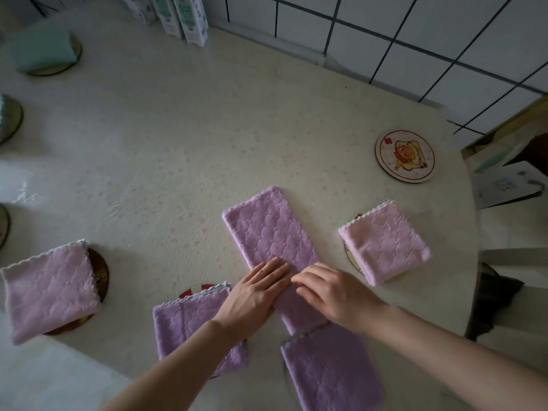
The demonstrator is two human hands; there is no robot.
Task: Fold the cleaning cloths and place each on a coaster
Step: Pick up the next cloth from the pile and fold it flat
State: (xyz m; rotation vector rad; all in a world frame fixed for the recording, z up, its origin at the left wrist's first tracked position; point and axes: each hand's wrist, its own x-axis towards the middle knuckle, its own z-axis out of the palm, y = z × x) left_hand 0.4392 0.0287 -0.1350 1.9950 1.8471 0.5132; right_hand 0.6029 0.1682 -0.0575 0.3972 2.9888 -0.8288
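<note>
A purple cleaning cloth, folded into a long strip, lies on the table in front of me. My left hand presses flat on its near part and my right hand rests on it just to the right, fingers loosely curled. Another purple cloth lies at the table's near edge below my right hand. Folded cloths sit on coasters: a pink one at the right, a pink one at the left, a purple one by my left wrist. A bare round coaster with a cartoon picture lies at the right.
A green folded cloth sits on a coaster at the far left. More coasters show at the left edge. White cartons stand at the back. A tiled wall runs along the right. Boxes stand past the table's right edge.
</note>
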